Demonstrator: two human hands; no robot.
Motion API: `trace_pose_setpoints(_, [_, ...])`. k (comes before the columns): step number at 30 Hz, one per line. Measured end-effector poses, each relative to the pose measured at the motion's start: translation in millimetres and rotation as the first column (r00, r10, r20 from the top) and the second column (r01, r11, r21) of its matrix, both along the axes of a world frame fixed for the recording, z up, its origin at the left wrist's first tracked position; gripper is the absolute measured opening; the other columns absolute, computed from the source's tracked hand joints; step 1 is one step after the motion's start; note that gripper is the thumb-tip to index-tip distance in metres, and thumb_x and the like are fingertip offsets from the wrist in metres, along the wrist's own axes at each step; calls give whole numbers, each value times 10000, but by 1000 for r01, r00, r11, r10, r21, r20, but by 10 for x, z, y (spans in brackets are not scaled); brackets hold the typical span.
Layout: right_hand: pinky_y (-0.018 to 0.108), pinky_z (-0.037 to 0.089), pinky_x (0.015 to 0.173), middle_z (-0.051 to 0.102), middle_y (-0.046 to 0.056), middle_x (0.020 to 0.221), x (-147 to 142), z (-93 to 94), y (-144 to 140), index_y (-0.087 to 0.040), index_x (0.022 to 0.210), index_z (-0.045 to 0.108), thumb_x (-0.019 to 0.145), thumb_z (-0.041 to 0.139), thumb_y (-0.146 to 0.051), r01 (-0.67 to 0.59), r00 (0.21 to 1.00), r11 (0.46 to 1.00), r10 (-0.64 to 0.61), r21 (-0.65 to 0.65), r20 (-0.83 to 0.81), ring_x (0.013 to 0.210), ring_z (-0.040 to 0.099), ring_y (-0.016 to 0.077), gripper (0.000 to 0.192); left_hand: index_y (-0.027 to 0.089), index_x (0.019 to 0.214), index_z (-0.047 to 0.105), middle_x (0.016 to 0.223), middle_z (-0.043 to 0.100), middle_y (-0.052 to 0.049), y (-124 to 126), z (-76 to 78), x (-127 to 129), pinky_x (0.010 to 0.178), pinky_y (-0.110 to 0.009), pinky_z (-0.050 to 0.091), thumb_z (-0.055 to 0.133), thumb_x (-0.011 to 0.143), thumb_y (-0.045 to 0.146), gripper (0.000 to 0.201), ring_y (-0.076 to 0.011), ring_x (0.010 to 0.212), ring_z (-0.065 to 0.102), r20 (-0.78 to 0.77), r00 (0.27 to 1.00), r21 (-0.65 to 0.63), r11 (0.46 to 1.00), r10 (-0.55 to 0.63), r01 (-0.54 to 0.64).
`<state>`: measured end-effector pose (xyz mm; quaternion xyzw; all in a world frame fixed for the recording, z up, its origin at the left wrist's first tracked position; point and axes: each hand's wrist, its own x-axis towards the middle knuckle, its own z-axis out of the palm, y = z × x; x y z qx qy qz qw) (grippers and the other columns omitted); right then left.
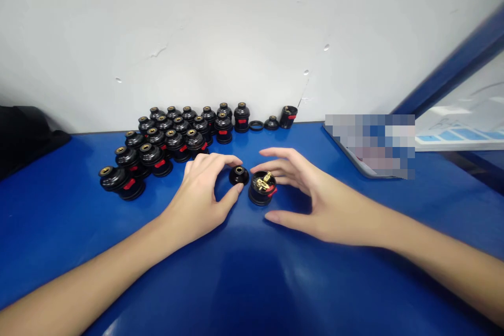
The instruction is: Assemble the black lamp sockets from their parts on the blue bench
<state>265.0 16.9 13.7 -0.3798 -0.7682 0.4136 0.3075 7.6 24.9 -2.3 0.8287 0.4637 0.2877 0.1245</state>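
My left hand (pixel 205 184) has its thumb and index finger on either side of a small black domed lamp-socket cap (pixel 238 175), which has a brass hole on top and rests on the blue table. Right beside it stands a black lamp-socket body (pixel 260 194), upright and without its cap, with brass contacts showing inside and a red switch on its right side. Around that body my right hand (pixel 299 189) is curved, thumb and fingers spread apart; the fingers are close by, and whether they touch it I cannot tell.
Several capped black sockets (pixel 173 142) stand in a cluster at the back left. Near the wall are a black ring (pixel 256 125), another cap (pixel 271 123) and an uncapped body (pixel 289 117). A blurred-out flat tray-like item (pixel 370 147) lies at right; dark cloth (pixel 27 136) sits far left.
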Motion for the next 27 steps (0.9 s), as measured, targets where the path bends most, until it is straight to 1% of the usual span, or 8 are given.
trace_pose_setpoints(4, [431, 650, 1106, 817, 50, 1189, -65, -111, -6, -275, 1273, 590, 853, 905, -333, 92, 993, 995, -89, 31, -74, 1150, 805, 239, 528, 240, 1393, 651, 1258, 715, -92, -6, -11, 10, 1060, -564, 418, 658, 998, 276, 397, -320, 1223, 596, -33, 999, 11, 1000, 24, -24])
trace_pose_setpoints(6, [413, 674, 1066, 815, 47, 1156, -83, -122, 0, -260, 1176, 646, 881, 880, -343, 121, 989, 990, -115, 70, -94, 1087, 819, 232, 386, 244, 1308, 696, 1255, 715, -88, -6, -12, 15, 1063, -561, 412, 651, 1007, 290, 308, -319, 1225, 597, -37, 999, 17, 1000, 24, -23])
trace_pose_setpoints(9, [424, 689, 1037, 799, 67, 1196, -75, -108, 16, -257, 1202, 698, 945, 805, -316, 206, 977, 961, -190, 185, -99, 1077, 818, 244, 284, 243, 1235, 704, 1238, 736, -82, -2, -5, 17, 1059, -552, 424, 656, 1005, 287, 240, -315, 1201, 608, -21, 1000, 7, 1000, 19, -18])
trace_pose_setpoints(14, [449, 704, 979, 777, 97, 1217, -18, -119, 41, -255, 1279, 723, 982, 723, -242, 256, 956, 854, -293, 453, 13, 1083, 801, 270, 297, 235, 1257, 685, 1231, 741, -84, 10, -6, 8, 1025, -531, 479, 662, 1008, 263, 252, -302, 1150, 622, -8, 1000, -9, 1000, 9, -9])
trace_pose_setpoints(17, [461, 709, 976, 806, 71, 1167, -10, -130, 34, -265, 1217, 693, 948, 767, -244, 254, 960, 868, -281, 426, 1, 1027, 822, 272, 281, 230, 1344, 656, 1230, 722, -88, 17, -13, 1, 991, -472, 531, 640, 1030, 252, 315, -267, 1106, 649, 50, 998, 15, 1000, 23, -24])
trace_pose_setpoints(20, [440, 719, 960, 823, 42, 1122, -18, -118, 19, -278, 1147, 692, 930, 804, -259, 238, 970, 902, -240, 360, -40, 972, 836, 258, 244, 236, 1399, 639, 1227, 698, -76, 22, -11, -3, 934, -380, 575, 622, 1056, 255, 343, -198, 984, 677, 189, 982, 14, 1000, 6, -9])
trace_pose_setpoints(24, [415, 716, 972, 816, 44, 1156, -19, -101, 9, -275, 1180, 709, 944, 803, -253, 206, 978, 897, -194, 391, -71, 1000, 828, 242, 255, 246, 1406, 654, 1258, 708, -76, 19, -9, 0, 919, -330, 601, 630, 1076, 287, 333, -178, 992, 707, 353, 931, -45, 992, -92, 115])
trace_pose_setpoints(27, [424, 707, 1000, 806, 47, 1193, -13, -109, 8, -282, 1208, 712, 956, 798, -242, 189, 982, 875, -175, 445, -73, 1061, 809, 242, 269, 235, 1371, 667, 1217, 744, -78, 10, -15, 4, 931, -340, 615, 648, 1074, 311, 307, -196, 1028, 733, 375, 915, -76, 979, -148, 189])
